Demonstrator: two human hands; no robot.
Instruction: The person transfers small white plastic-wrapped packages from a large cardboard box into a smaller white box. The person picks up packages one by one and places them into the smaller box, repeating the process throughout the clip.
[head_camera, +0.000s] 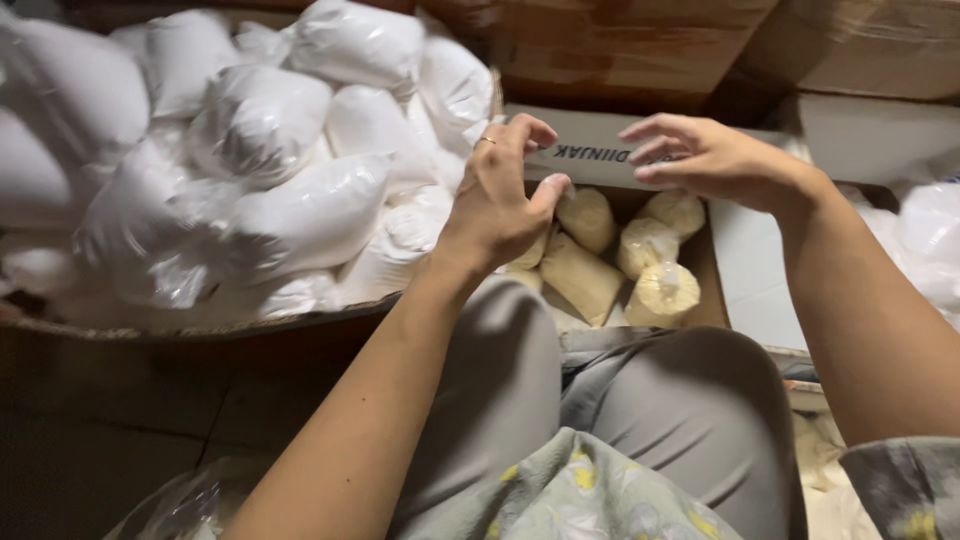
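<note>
Filling the upper left of my view, a heap of white powder bags (260, 150) sits in a wide basket (200, 328). At centre right, an open cardboard box (735, 270) holds five yellowish bags (582, 277). My left hand (500, 195) hovers at the box's left edge, its grip curled and empty; my right hand (710, 155) spreads open above the box, holding nothing.

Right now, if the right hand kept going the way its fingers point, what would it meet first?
Probably the left hand: the right hand points its fingers leftward at it, above the cardboard box of yellowish bags. Depth is unclear.
</note>
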